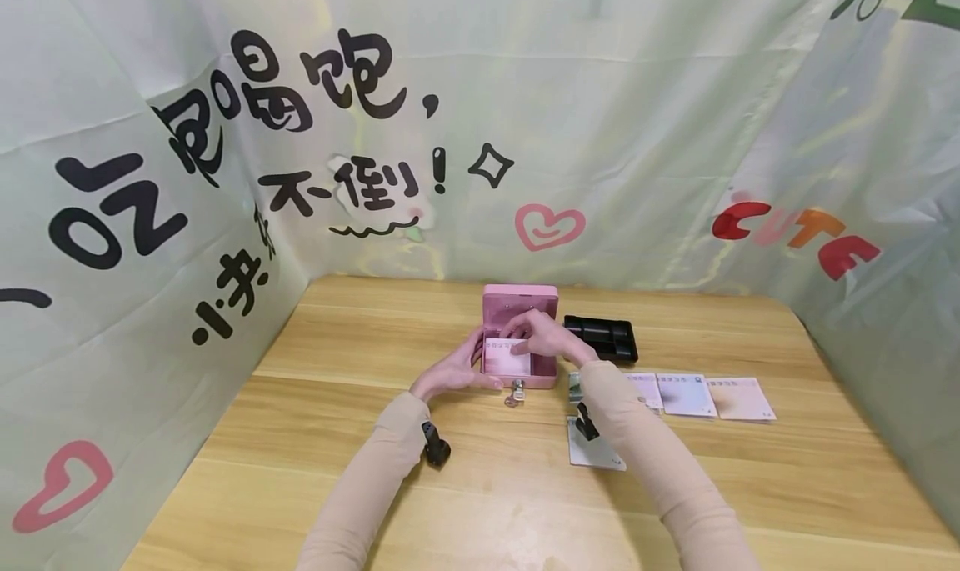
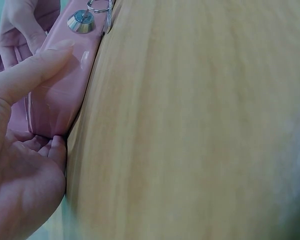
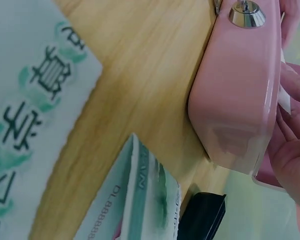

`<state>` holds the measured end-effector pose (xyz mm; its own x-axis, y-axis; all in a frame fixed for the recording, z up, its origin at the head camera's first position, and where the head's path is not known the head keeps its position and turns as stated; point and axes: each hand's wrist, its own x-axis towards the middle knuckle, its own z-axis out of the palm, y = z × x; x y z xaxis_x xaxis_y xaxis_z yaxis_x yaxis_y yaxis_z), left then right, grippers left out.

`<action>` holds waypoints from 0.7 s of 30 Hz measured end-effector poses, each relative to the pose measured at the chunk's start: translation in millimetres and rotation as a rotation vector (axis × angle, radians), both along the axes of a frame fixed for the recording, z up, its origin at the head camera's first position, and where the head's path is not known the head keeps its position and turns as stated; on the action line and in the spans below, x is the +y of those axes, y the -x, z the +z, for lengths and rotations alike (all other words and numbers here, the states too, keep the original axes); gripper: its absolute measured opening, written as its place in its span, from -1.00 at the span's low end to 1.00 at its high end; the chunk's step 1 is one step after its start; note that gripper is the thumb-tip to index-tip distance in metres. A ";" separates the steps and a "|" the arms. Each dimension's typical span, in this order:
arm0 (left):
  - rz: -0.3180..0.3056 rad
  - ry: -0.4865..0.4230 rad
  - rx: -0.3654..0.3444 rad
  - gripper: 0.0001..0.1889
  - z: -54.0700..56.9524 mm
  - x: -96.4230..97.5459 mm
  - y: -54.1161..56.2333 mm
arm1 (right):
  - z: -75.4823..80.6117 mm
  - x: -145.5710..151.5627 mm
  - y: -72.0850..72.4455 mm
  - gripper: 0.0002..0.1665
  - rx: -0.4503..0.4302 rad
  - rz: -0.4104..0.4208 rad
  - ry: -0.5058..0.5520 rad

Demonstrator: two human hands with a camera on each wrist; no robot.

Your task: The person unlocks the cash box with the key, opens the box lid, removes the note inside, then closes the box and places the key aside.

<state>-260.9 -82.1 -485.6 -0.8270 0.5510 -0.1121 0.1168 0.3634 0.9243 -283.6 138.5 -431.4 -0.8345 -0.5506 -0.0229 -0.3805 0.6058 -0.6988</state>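
Observation:
A pink cash box (image 1: 546, 381) stands on the table with its lid (image 1: 520, 291) raised. My left hand (image 1: 453, 369) grips the box's left front corner. Its thumb lies on the front wall and its fingers curl at the side, as the left wrist view shows. My right hand (image 1: 549, 335) reaches into the box and pinches a pink banknote (image 1: 504, 363), whose white edge shows between the fingers in the right wrist view. A silver lock (image 2: 81, 21) with a key and ring (image 1: 513, 398) sits on the front wall.
A black compartment tray (image 1: 636, 346) lies right of the box. Further right, banknotes lie in a row, including a blue note (image 1: 686, 394) and an orange-pink note (image 1: 742, 399). A pale note (image 1: 592, 453) lies nearer me. Printed cloth (image 1: 637, 137) hangs around the table.

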 end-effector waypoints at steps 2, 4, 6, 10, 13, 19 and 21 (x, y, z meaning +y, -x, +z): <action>0.002 0.001 -0.012 0.29 -0.3 0.1 -0.2 | -0.3 0.0 -0.1 -0.75 0.004 0.001 0.001; 0.000 -0.006 -0.018 0.29 -0.5 0.3 -0.3 | 0.2 0.3 -0.6 -0.74 0.010 -0.008 0.000; -0.001 -0.013 -0.016 0.29 -0.8 0.6 -0.1 | 0.6 0.7 -0.9 -0.72 0.019 -0.021 0.005; -0.001 -0.016 -0.004 0.29 -1.6 0.9 0.8 | 1.5 2.4 -2.3 -0.71 0.026 -0.059 0.025; -0.002 -0.016 -0.004 0.30 -1.6 1.0 1.1 | 1.7 3.8 -3.3 -0.72 0.031 -0.083 0.043; 0.002 -0.019 -0.007 0.31 -0.4 1.1 0.2 | 2.4 5.9 -3.6 -0.74 0.051 -0.095 0.106; 0.007 -0.010 -0.005 0.32 0.2 1.1 -0.1 | 3.7 6.8 -4.1 -0.74 0.056 -0.101 0.128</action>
